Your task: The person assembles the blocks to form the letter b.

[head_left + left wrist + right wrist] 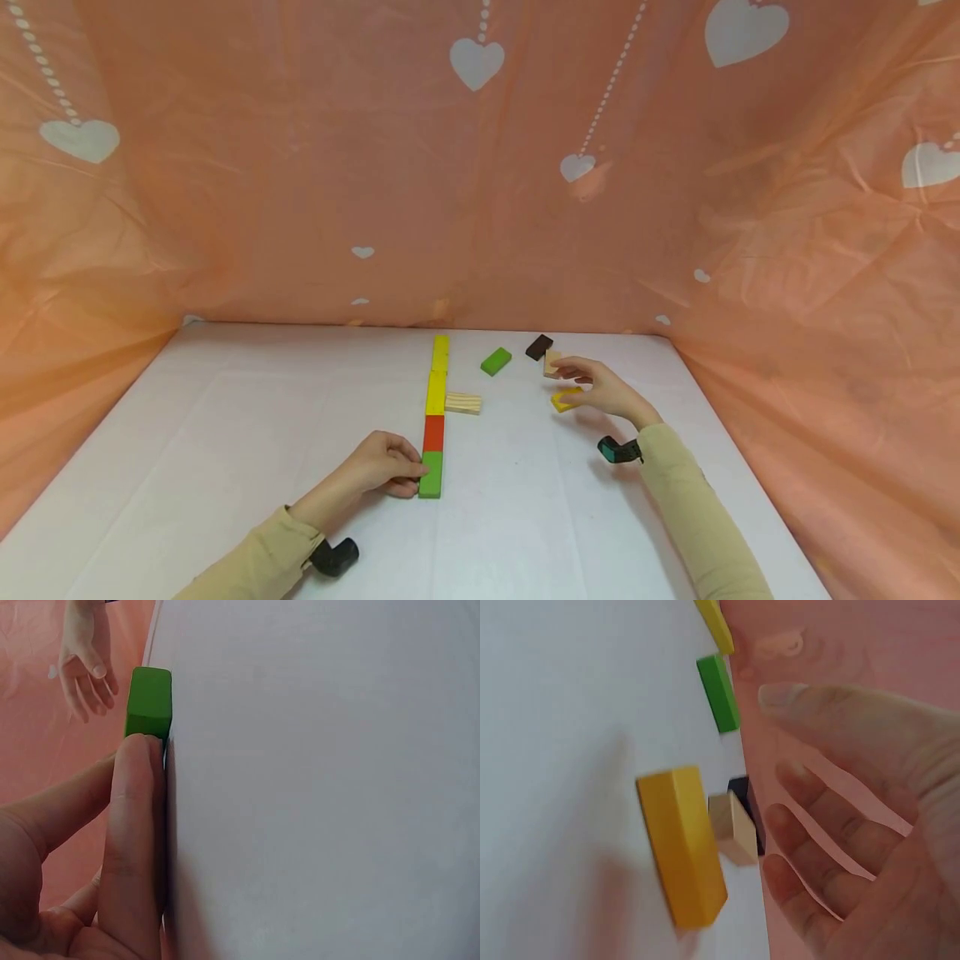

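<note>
Pink cloth point(300, 167) behind, right hand point(603, 392), fingers loose, part-hides yellow block point(559, 405); left hand point(384, 464) touches green block point(432, 482), its grip I can't tell.

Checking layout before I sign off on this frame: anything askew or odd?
One thing: the plain wooden block lies crosswise, sticking out to the right beside the second-farthest yellow block, while the row's yellow, red and green blocks run end to end. No damage visible.
</note>
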`<state>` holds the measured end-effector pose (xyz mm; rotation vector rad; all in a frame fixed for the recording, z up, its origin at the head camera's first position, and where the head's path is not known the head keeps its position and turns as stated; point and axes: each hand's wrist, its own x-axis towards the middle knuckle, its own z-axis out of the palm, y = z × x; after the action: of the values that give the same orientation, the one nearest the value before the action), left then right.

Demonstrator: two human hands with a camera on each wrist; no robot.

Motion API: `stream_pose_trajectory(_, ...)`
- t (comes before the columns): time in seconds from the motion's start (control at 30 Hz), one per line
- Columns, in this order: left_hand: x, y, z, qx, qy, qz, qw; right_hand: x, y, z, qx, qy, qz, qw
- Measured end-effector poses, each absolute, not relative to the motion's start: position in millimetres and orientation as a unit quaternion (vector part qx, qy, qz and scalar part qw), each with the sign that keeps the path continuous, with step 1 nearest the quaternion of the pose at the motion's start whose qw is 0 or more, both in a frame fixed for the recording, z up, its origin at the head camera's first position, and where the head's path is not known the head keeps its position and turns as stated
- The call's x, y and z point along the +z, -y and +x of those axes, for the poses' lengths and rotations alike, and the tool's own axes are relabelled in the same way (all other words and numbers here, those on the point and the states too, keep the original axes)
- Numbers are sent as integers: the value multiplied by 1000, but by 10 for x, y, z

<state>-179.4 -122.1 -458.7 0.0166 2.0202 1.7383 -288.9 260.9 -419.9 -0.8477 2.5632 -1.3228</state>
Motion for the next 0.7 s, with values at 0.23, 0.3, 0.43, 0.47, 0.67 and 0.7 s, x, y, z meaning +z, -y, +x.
stream_pose_trajectory(0.23, -4583, 1220, -1789, 632, -738, 3, 237, -4263, -2756, -2892, -427, -859, -275, 68)
stream_pose_trajectory(0.3, -4579, 1219, -1789, 632, -738, 1, 236, -4278, -2781, -2892, -422, -861, -275, 71)
stream_pose_trajectory(0.43, -4571, 1217, -1790, 632, -738, -1, 237, -4304, -2818, -2891, -408, -869, -269, 79)
stream_pose_trajectory(0.47, -4569, 1217, -1791, 631, -738, 0, 237, -4312, -2824, -2892, -403, -872, -266, 81)
stream_pose_trajectory(0.67, -4569, 1218, -1789, 629, -740, 3, 238, -4367, -2832, -2894, -385, -885, -247, 83)
stream_pose_trajectory(0.7, -4568, 1219, -1788, 630, -739, 3, 238, -4374, -2829, -2891, -382, -887, -245, 81)
